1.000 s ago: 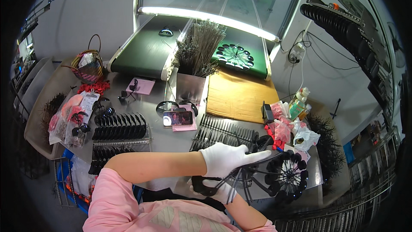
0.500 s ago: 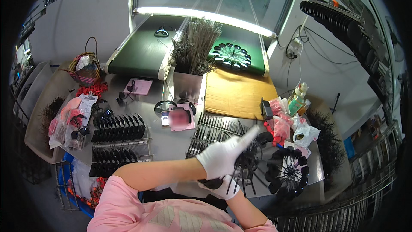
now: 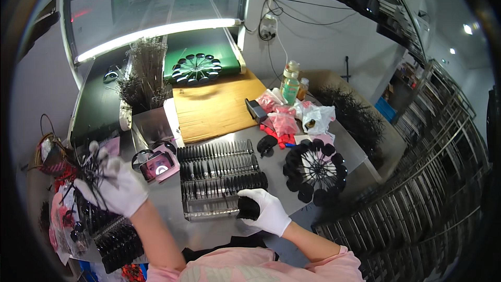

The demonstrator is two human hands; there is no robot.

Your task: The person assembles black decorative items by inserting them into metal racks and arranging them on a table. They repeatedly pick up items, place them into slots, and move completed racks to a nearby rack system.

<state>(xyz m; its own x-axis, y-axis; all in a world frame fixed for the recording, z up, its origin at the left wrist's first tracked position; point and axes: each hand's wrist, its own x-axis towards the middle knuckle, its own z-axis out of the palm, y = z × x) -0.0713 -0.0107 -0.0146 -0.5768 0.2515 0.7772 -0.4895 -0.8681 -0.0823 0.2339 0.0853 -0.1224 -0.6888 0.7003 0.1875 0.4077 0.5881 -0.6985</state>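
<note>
At the left of the bench, my white-gloved left hand (image 3: 117, 185) is closed on a bunch of thin black stemmed pieces (image 3: 91, 175), blurred by motion. My gloved right hand (image 3: 267, 211) grips a smooth, dark black oval piece (image 3: 248, 208) between thumb and fingers. It is at the near right corner of a wire rack (image 3: 209, 210) filled with rows of flat black pieces (image 3: 219, 157). Past that hand lies a wheel-shaped cluster of black oval pieces (image 3: 315, 171), stems inward. Another rack of glossy black pieces (image 3: 119, 245) sits below my left hand.
A yellow board (image 3: 216, 104) lies beyond the racks, before a green conveyor (image 3: 224, 55) bearing another black cluster (image 3: 197, 69). A bundle of wires (image 3: 146, 73) stands upright. Bottles (image 3: 290, 89) and pink bags (image 3: 284, 121) sit back right. A phone (image 3: 157, 166) lies left of the racks.
My left hand has swung from the right side to the far left with the stemmed bunch. My right hand has come out from beneath it with the black piece. The view has turned right.
</note>
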